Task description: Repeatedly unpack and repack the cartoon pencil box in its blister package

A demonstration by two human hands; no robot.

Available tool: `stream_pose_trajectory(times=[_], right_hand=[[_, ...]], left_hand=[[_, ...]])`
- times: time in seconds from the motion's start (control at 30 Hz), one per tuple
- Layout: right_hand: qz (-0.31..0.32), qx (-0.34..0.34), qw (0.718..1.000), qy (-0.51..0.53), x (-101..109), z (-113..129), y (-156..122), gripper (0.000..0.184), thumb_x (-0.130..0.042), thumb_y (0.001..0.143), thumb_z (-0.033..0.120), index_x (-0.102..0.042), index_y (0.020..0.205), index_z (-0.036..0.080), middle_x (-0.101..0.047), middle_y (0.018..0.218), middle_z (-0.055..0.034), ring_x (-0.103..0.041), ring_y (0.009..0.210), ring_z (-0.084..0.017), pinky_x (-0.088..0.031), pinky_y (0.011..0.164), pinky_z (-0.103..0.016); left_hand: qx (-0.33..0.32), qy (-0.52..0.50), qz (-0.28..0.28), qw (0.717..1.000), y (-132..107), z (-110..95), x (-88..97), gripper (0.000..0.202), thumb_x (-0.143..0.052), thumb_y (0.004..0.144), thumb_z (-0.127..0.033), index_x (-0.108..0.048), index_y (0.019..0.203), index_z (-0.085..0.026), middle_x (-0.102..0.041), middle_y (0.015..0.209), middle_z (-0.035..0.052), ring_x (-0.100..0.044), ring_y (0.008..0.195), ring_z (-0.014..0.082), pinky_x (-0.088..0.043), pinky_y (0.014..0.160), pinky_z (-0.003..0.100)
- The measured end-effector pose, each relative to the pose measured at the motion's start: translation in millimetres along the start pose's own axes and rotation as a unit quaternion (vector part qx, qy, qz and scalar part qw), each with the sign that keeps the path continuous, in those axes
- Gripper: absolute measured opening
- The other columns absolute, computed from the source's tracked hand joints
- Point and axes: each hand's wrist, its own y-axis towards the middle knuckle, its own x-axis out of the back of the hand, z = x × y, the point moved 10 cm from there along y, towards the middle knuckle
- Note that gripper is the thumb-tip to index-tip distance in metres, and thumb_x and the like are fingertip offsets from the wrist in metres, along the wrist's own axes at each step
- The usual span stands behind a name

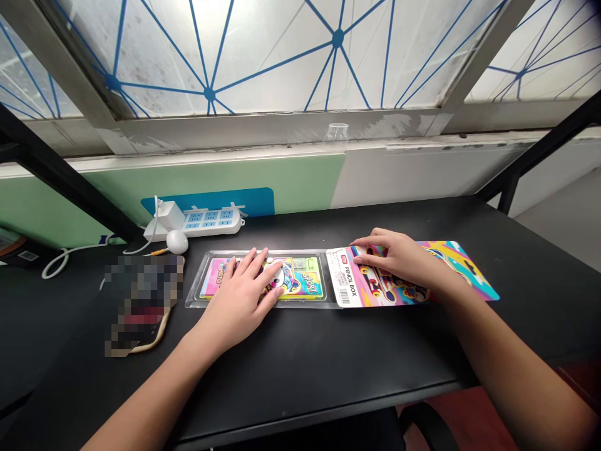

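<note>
A colourful pencil box (pixel 300 279) lies in a clear plastic blister tray (pixel 197 294) on the black desk. My left hand (pixel 244 297) rests flat on the box, fingers spread and stretched out. To the right, the printed backing card (pixel 451 263), marked "PENCIL BOX", lies flat on the desk beside the tray. My right hand (pixel 399 257) lies on the card, fingers extended and pressing it down near its left end. Neither hand grips anything.
A white power strip (pixel 211 220) with a plugged charger (pixel 166 216) and cable sits at the back left, by a small white round object (pixel 177 241). A blurred dark item (pixel 141 300) lies left of the tray. The desk's front edge (pixel 328 410) is near me.
</note>
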Motion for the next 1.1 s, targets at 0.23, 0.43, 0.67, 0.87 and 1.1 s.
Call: stream_pose_trajectory(times=[0.23,0.43,0.67,0.87,1.1], right_hand=[[0.004,-0.003,1.000,0.027,0.2,-5.5,-0.3,0.048,-0.062,0.086,0.069,-0.076,0.111,0.030,-0.069,0.103,-0.0060,-0.065,0.089,-0.026,-0.048,0.076,-0.037],[-0.011,0.008,1.000,0.016,6.4,-1.9,-1.3,0.046,-0.063,0.086,0.067,-0.076,0.110,0.029,-0.068,0.101,-0.0060,-0.064,0.086,-0.024,-0.047,0.076,-0.037],[-0.007,-0.003,1.000,0.030,-7.5,6.6,0.4,0.046,-0.060,0.089,0.066,-0.074,0.112,0.029,-0.069,0.108,-0.0070,-0.065,0.095,-0.027,-0.048,0.082,-0.038],[0.014,0.009,0.999,0.045,-41.6,34.2,7.3,0.046,-0.059,0.090,0.065,-0.072,0.115,0.029,-0.066,0.111,-0.0089,-0.064,0.105,-0.029,-0.050,0.090,-0.040],[0.039,-0.011,0.997,0.070,-47.2,34.3,9.9,0.048,-0.058,0.089,0.068,-0.072,0.112,0.028,-0.068,0.117,-0.0081,-0.065,0.105,-0.030,-0.050,0.088,-0.040]], left_hand=[[-0.002,-0.011,-0.007,1.000,-0.2,0.7,0.1,0.050,-0.040,0.106,-0.049,-0.048,0.152,-0.031,-0.033,0.166,0.0089,-0.025,0.155,0.0354,-0.026,0.120,0.065],[-0.004,-0.006,-0.003,1.000,0.0,-0.4,1.2,0.051,-0.039,0.106,-0.048,-0.048,0.152,-0.029,-0.033,0.166,0.0101,-0.026,0.154,0.0365,-0.026,0.119,0.067],[0.006,-0.017,-0.011,1.000,1.1,-2.8,0.2,0.049,-0.039,0.106,-0.049,-0.049,0.151,-0.031,-0.033,0.166,0.0099,-0.025,0.155,0.0353,-0.025,0.120,0.066],[-0.011,-0.117,-0.014,0.993,1.1,-29.1,3.8,0.047,-0.046,0.104,-0.047,-0.051,0.147,-0.030,-0.033,0.166,0.0091,-0.025,0.155,0.0346,-0.020,0.121,0.067],[0.005,-0.363,-0.125,0.923,-12.8,-8.9,42.6,0.035,-0.051,0.102,-0.044,-0.063,0.131,-0.028,-0.045,0.161,0.0047,-0.041,0.148,0.0286,-0.039,0.119,0.046]])
